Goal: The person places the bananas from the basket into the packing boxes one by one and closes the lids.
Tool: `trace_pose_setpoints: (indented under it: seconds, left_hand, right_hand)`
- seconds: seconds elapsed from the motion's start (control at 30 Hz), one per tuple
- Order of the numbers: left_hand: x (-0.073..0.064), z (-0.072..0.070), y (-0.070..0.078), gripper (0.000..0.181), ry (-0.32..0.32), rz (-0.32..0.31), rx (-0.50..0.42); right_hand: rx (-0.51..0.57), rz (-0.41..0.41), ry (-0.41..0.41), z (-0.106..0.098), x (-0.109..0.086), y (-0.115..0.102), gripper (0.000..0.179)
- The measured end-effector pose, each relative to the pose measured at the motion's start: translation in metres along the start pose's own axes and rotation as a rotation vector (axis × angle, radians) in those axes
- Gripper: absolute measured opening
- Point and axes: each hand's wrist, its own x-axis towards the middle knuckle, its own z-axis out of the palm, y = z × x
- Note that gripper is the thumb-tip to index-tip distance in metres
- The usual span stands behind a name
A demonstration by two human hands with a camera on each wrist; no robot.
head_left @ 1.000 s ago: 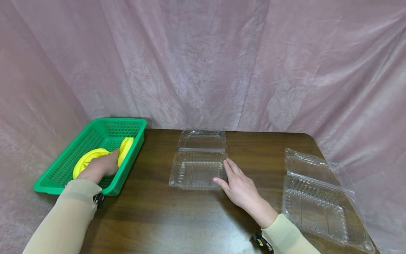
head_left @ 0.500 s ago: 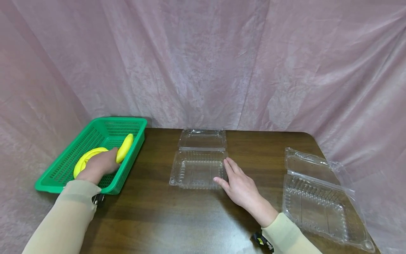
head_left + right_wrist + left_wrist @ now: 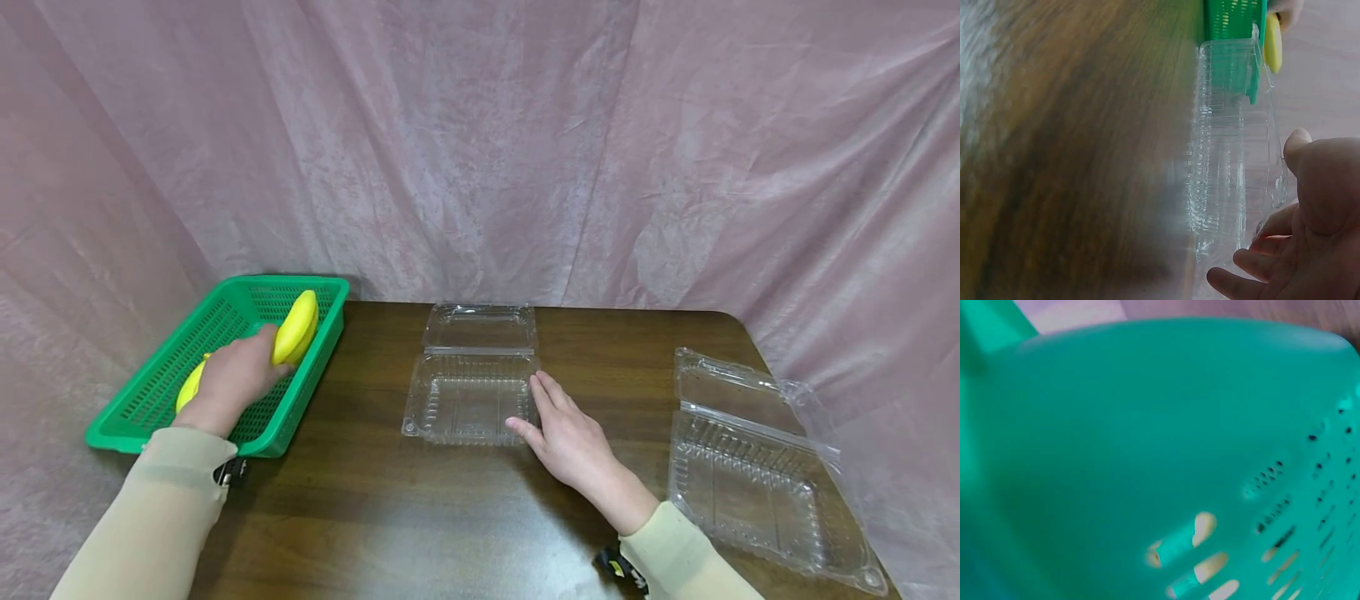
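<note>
In the head view, my left hand (image 3: 243, 371) is over the green basket (image 3: 142, 446) and grips a yellow banana (image 3: 297, 327), its tip pointing up and away. More yellow banana (image 3: 191, 387) shows beneath that hand, mostly hidden by it. The left wrist view is filled by the basket wall (image 3: 1147, 425), so the fingers there cannot be seen. On the table, my right hand (image 3: 573, 437) rests its fingers against the right edge of an open clear plastic container (image 3: 468, 400), thumb over its rim. From the right wrist, fingers (image 3: 1254, 262) touch that container's side.
A second clear plastic container (image 3: 750, 492), lid folded back, lies at the right side of the brown wooden table (image 3: 390, 517). Pink cloth (image 3: 480, 150) hangs behind the table and at both sides.
My left hand has risen a little in the basket, lifting the banana up from the bottom toward the rim. The right hand stays at the container's edge.
</note>
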Motion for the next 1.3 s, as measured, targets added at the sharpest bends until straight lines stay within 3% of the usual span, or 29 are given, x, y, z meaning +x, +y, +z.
trace_pose_setpoints:
  seconds: [0.3, 0.73, 1.0, 1.3]
  left_hand:
    - [-0.001, 0.0, 0.013, 0.069, 0.138, 0.033, -0.039]
    - [0.002, -0.006, 0.026, 0.068, 0.302, 0.065, -0.07]
    - [0.003, -0.012, 0.035, 0.069, 0.331, 0.082, -0.073]
    - [0.003, -0.018, 0.059, 0.065, 0.342, 0.108, -0.059]
  right_hand:
    - [0.007, 0.005, -0.002, 0.0, 0.0, 0.0, 0.09]
    - [0.003, 0.004, -0.002, 0.0, 0.001, 0.0, 0.09]
    - [0.009, 0.004, -0.004, 0.0, 0.0, 0.0, 0.09]
    - [0.006, 0.002, -0.011, -0.001, 0.0, 0.0, 0.09]
